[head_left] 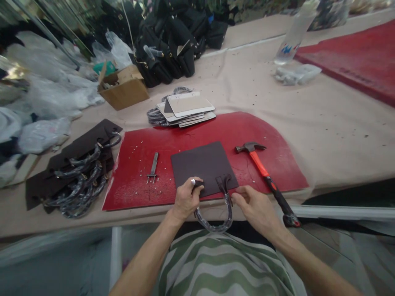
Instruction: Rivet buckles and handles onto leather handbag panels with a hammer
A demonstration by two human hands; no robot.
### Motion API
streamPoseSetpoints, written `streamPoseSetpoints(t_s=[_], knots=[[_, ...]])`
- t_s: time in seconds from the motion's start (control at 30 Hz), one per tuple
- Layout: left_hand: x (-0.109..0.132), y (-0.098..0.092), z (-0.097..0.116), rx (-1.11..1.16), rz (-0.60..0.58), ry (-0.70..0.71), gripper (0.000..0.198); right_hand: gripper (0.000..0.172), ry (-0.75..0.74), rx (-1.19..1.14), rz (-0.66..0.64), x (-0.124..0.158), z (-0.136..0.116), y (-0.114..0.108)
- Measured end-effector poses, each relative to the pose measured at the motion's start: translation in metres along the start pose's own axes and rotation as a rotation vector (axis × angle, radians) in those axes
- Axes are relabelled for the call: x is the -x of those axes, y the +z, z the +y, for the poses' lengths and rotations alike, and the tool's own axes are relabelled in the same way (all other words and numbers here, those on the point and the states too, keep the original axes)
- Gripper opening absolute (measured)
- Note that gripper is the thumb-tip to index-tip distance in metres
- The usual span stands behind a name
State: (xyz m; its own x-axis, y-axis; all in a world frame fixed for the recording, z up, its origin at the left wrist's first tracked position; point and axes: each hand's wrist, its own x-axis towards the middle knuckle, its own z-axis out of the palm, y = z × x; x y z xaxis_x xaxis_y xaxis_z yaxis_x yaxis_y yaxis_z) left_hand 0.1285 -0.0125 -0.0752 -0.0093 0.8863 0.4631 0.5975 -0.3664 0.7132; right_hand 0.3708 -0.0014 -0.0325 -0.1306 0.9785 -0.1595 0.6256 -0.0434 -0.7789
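Gently: your left hand (188, 196) is closed on the left end of the handle (216, 225), at the near edge of the brown panel (202, 164) on the red mat (135, 193). Your right hand (254, 207) bends its fingers by the right tab (224, 181); I cannot tell if they pinch. Hold the panel flat, with both ends even.

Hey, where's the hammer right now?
In the head view the hammer lies on the right side of the red mat, just right of the dark panel, with its black grip reaching past the mat's near edge beside the right hand.
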Motion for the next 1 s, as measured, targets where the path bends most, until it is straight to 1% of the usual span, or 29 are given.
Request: streamPoseSetpoints(t_s=[0.03,0.1,0.17,0.2,0.27,0.33,0.37,0.43,0.53,0.57,0.67,0.77,0.8,0.87,0.93,0.97,1.0], knots=[[0.001,-0.001,0.000,0.003,0.011,-0.020,0.012,0.034,0.065,-0.157,-0.029,0.008,0.000,0.011],[0.003,-0.004,0.002,0.014,0.016,-0.057,0.010,0.042,0.204,-0.448,-0.015,0.021,0.003,0.030],[0.008,-0.009,0.005,0.015,0.007,-0.072,0.009,0.050,0.356,-0.713,0.008,0.031,0.007,0.043],[0.011,-0.012,0.007,0.010,0.000,-0.074,0.009,0.052,0.425,-0.843,-0.006,0.034,0.009,0.048],[0.017,-0.017,0.011,0.002,-0.013,-0.082,0.010,0.050,0.530,-1.112,-0.113,0.039,0.015,0.058],[0.021,-0.019,0.014,0.009,-0.017,-0.106,0.010,0.042,0.574,-1.312,-0.273,0.041,0.022,0.066],[0.022,-0.020,0.016,0.019,-0.014,-0.127,0.010,0.040,0.577,-1.366,-0.344,0.040,0.025,0.070],[0.021,-0.019,0.019,0.039,0.001,-0.183,0.009,0.040,0.560,-1.392,-0.431,0.035,0.031,0.078],[0.019,-0.019,0.022,0.082,0.008,-0.272,0.009,0.029,0.510,-1.396,-0.454,0.027,0.036,0.086],[0.018,-0.019,0.023,0.097,0.009,-0.292,0.009,0.028,0.494,-1.405,-0.453,0.026,0.036,0.086],[0.020,-0.018,0.026,0.112,0.015,-0.323,0.009,0.037,0.457,-1.458,-0.491,0.027,0.029,0.084],[0.024,-0.013,0.030,0.105,0.035,-0.327,0.010,0.045,0.420,-1.561,-0.533,0.032,0.016,0.080],[0.026,-0.011,0.031,0.107,0.037,-0.321,0.011,0.044,0.448,-1.569,-0.522,0.033,0.011,0.080],[0.030,-0.008,0.033,0.098,0.036,-0.281,0.010,0.043,0.598,-1.489,-0.463,0.031,0.003,0.081],[0.033,-0.005,0.034,0.069,0.040,-0.224,0.010,0.044,0.770,-1.311,-0.360,0.025,-0.003,0.082],[0.034,-0.004,0.035,0.054,0.050,-0.202,0.010,0.042,0.817,-1.222,-0.301,0.023,-0.005,0.082],[0.034,-0.004,0.035,0.045,0.059,-0.190,0.010,0.036,0.833,-1.151,-0.247,0.020,-0.007,0.082]])
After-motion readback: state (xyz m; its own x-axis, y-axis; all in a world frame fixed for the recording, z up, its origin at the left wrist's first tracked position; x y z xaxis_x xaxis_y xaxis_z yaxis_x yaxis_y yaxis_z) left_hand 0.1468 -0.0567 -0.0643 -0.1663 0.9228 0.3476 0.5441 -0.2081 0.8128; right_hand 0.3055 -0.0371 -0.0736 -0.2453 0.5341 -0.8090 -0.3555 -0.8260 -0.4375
